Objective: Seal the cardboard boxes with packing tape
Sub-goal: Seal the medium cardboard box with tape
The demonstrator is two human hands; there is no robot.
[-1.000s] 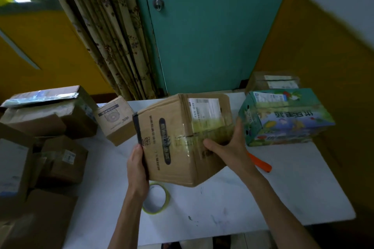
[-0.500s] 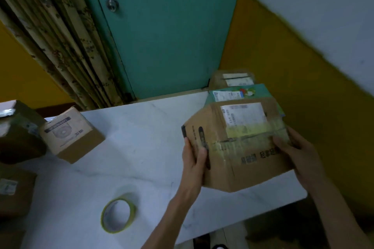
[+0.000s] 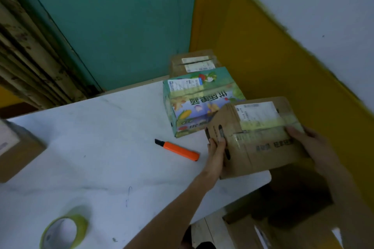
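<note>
I hold a brown cardboard box (image 3: 263, 143) over the right end of the white table (image 3: 101, 147). Tape and a white label cover its top seam. My left hand (image 3: 216, 153) grips its left side, fingers curled round the corner. On the right edge, my right hand (image 3: 309, 143) grips it with the fingers laid over the top. A roll of yellowish packing tape (image 3: 64, 230) lies flat at the table's near left.
An orange utility knife (image 3: 178, 149) lies mid-table. A green printed box (image 3: 198, 101) stands behind the held box, a brown labelled box (image 3: 194, 62) beyond it. Another carton (image 3: 14, 147) sits at the left edge. An open carton (image 3: 303, 214) is on the floor at the right.
Both hands have carried the brown box from the middle of the table to its right end. The view has swung right, uncovering the orange knife and the floor carton.
</note>
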